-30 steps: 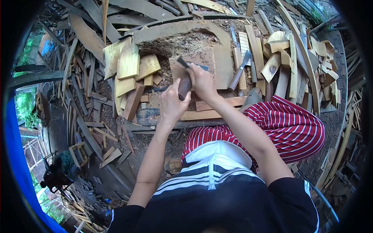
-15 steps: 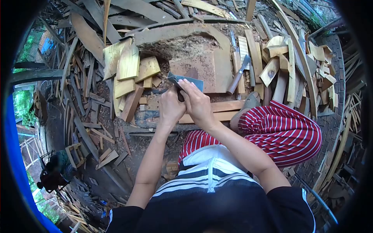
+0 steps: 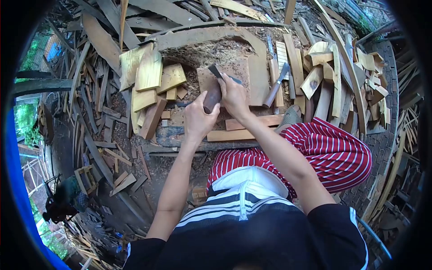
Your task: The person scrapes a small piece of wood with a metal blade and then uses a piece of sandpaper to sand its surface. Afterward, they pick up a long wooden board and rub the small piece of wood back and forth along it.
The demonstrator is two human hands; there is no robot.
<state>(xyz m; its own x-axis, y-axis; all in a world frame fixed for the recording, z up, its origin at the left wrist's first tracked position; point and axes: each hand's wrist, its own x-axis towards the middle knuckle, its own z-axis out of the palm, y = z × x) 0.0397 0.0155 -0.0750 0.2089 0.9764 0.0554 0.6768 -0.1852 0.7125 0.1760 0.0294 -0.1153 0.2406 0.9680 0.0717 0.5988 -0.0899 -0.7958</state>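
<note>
Head view — your left hand (image 3: 198, 119) is closed round the dark handle of the knife (image 3: 213, 92); your right hand (image 3: 234, 94) is closed over its upper part, just behind the blade. Blade tip rests on the flat board (image 3: 234, 74) on the chopping block (image 3: 252, 49). Half a second ago both hands sat nearer you with the blade flat; now it is pushed forward — another shaving stroke, by my judgement. Spare knife (image 3: 275, 87) lies right, among offcuts (image 3: 150, 74).

Place: outdoor woodworking yard.
Ground: offcuts and slats (image 3: 108, 96) everywhere, wood chips (image 3: 211, 51) heaped.
Stock: cut wooden blocks (image 3: 148, 74) stacked.
Tools: spare chisel (image 3: 275, 86) lying nearby.
Surroundings: green foliage (image 3: 27, 121) at edge.
</note>
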